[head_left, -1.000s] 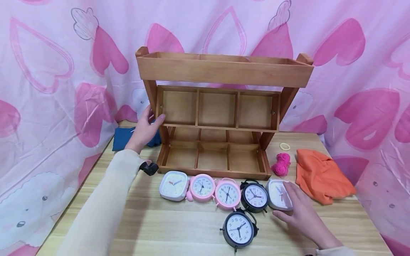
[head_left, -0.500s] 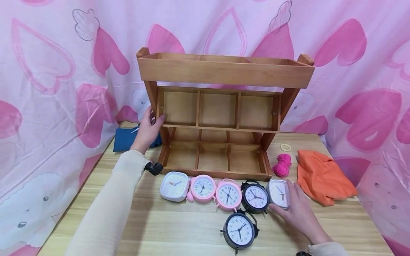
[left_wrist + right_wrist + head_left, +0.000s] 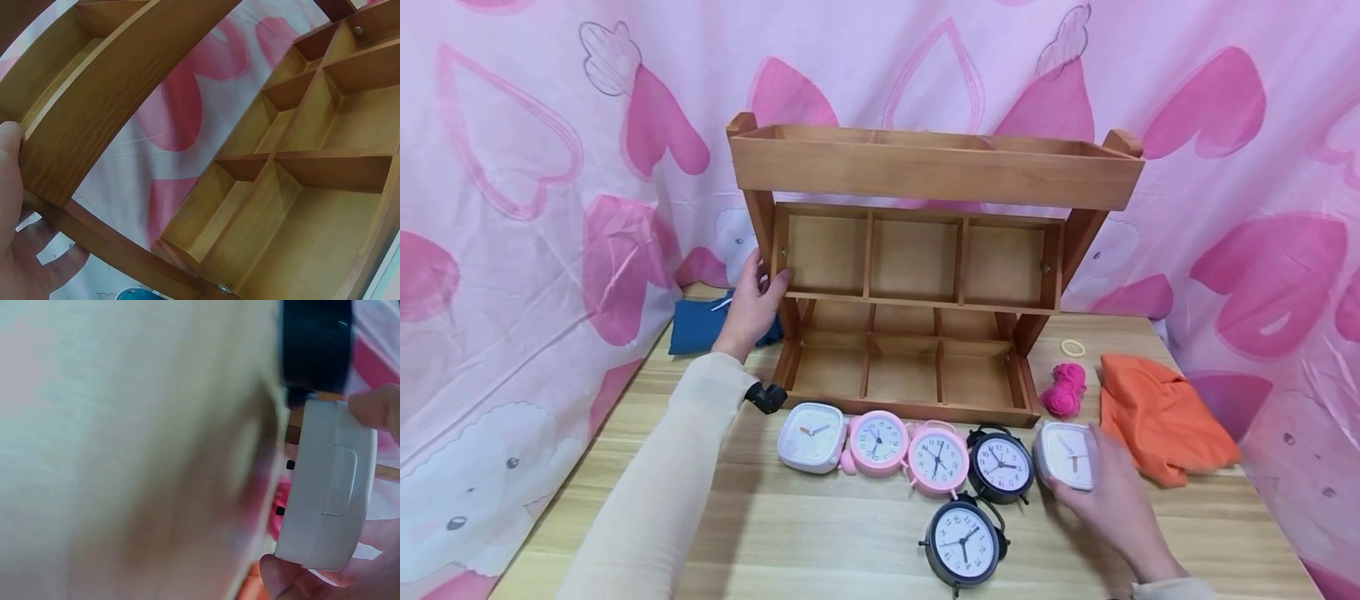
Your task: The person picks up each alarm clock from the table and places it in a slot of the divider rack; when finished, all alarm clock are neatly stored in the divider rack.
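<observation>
My left hand (image 3: 749, 307) grips the left side of a three-tier wooden shelf rack (image 3: 925, 172), its thumb at the middle tier's edge. In the left wrist view, the thumb and fingers lie around the rack's wooden frame (image 3: 94, 119). At the right end of the clock row, my right hand (image 3: 1116, 504) holds a white square alarm clock (image 3: 1066, 454) between thumb and fingers. The right wrist view shows this clock's plain casing (image 3: 325, 487) with small black knobs. Just left of it stands a black twin-bell alarm clock (image 3: 1000, 465).
Two pink alarm clocks (image 3: 938, 460) and another white square clock (image 3: 811, 437) continue the row. A second black alarm clock (image 3: 962, 542) lies in front. On the right are pink yarn (image 3: 1064, 390), a yellow ring (image 3: 1072, 347) and orange cloth (image 3: 1165, 421); blue cloth (image 3: 696, 325) lies left.
My right hand has closed around the white square clock, which has shifted slightly right, away from the black clock, and turned. The left hand keeps its place on the rack; the view drifts slightly.
</observation>
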A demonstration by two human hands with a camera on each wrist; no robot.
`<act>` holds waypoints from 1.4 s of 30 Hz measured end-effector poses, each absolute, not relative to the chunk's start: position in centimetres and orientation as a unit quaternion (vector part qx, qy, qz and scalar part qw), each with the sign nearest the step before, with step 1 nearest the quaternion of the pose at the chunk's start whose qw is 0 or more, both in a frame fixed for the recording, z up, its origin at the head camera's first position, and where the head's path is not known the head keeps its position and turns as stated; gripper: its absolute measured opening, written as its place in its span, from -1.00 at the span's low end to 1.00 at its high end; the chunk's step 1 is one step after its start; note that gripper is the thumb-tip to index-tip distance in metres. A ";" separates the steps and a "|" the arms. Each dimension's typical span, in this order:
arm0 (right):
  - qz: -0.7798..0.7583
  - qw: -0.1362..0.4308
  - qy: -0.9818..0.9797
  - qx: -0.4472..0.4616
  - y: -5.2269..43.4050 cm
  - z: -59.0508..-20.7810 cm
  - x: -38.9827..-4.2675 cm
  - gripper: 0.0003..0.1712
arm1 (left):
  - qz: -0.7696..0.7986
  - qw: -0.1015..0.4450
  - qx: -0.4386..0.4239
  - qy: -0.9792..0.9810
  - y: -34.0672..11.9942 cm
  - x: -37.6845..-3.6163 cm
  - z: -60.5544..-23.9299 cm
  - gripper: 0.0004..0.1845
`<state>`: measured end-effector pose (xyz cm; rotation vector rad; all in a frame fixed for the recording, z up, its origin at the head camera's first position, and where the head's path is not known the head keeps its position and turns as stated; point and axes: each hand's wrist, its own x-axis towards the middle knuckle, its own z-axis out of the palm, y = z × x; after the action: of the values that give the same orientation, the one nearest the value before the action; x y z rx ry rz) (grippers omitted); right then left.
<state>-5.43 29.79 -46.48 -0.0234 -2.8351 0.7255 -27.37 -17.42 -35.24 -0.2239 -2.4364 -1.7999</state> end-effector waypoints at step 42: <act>0.228 -0.043 -0.972 0.030 22.0 -43.8 -19.4 0.08 | -0.582 0.065 -0.039 -0.809 -16.9 -27.4 -36.0 -0.33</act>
<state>-19.37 22.02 -43.82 0.0984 -3.1408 0.7352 -27.37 -16.90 -35.99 -0.1176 -2.4433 -1.7574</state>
